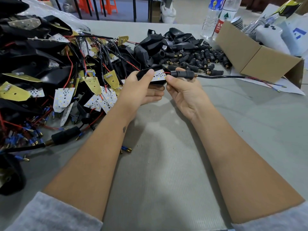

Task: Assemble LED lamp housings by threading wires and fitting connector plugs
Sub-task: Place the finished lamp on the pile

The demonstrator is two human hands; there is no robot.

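Grey sleeve cuffs (50, 214) at the bottom edge of the frame give way to two bare forearms reaching up to the middle, where the work is held above the pale grey ribbed table mat (166, 172). At centre frame the left hand (141, 90) grips a black plastic lamp housing (145, 74), thumb over its rim and fingers curled beneath, with a white LED board (159, 75) sitting in its open face. Just right of it, the right hand (183, 90) pinches a black cylindrical connector plug (182, 74) against the housing's end; thin red wires (167, 73) show in the small gap between them, and a black sheathed cable (221, 77) trails off to the right towards the brown cardboard box (253, 57). The likeliest fault, as I judge it, is trapping or kinking those red wires if the plug is pushed home at an angle. A hard tug on the cable could strain the solder joints on the board, and the board may tip out of the housing if the left thumb slackens. The tangled heap of boards and wires (66, 72) at left could also snag the piece when it is set down.
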